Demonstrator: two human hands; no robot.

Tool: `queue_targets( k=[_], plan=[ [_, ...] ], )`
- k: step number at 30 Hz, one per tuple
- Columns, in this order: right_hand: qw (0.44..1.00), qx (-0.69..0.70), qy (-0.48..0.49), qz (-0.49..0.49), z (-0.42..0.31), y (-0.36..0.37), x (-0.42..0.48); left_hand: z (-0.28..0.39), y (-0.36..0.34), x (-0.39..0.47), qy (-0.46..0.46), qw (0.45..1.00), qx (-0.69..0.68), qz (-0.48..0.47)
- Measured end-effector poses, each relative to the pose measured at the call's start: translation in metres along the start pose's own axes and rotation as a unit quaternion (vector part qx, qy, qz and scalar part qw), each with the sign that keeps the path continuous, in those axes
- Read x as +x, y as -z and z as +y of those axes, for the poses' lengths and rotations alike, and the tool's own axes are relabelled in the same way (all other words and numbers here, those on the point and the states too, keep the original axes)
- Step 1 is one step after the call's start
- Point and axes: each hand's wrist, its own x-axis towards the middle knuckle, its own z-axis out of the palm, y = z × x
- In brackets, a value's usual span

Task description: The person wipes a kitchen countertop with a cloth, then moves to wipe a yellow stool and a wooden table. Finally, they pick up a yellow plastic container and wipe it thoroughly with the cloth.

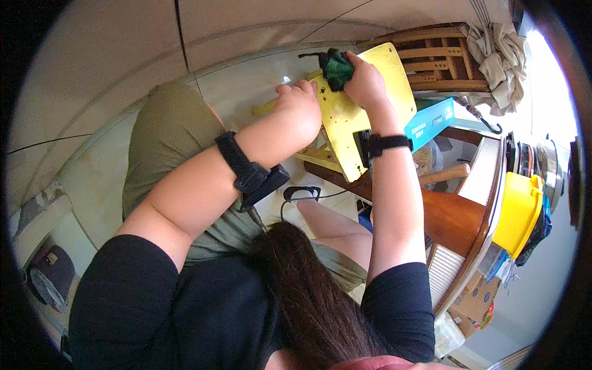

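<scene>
A yellow wooden stool (365,108) with a scuffed, speckled top stands tilted in front of me. On its top, near the far edge, my right hand (367,83) grips a crumpled dark green cloth (337,69). My left hand (298,101) is at the stool's left edge, beside the cloth; its fingers are bent, and whether they grip the edge cannot be told. Both forearms wear black straps with a small dark device.
Right of the stool are a folded wooden chair (434,60) with beige cloth, a blue box (430,122) and a brown wooden cabinet (453,212). A yellow bin (515,212) stands further right. A tiled wall (259,23) rises beyond; a cable crosses the floor near my foot.
</scene>
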Motion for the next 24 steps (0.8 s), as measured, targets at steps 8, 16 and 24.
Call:
queue_targets(
  k=[8, 16, 24],
  plan=[
    [0.997, 0.052, -0.048, 0.011, -0.009, -0.008, -0.007, -0.019, 0.019, 0.008, -0.045, 0.995, -0.063, -0.064],
    [0.989, 0.135, 0.049, 0.044, 0.005, -0.021, -0.168, -0.042, 0.036, 0.022, 0.015, 0.971, -0.221, -0.084],
    [0.984, 0.150, 0.098, 0.014, 0.021, -0.018, -0.193, -0.048, 0.021, 0.049, 0.019, 0.975, -0.194, -0.106]
  ],
)
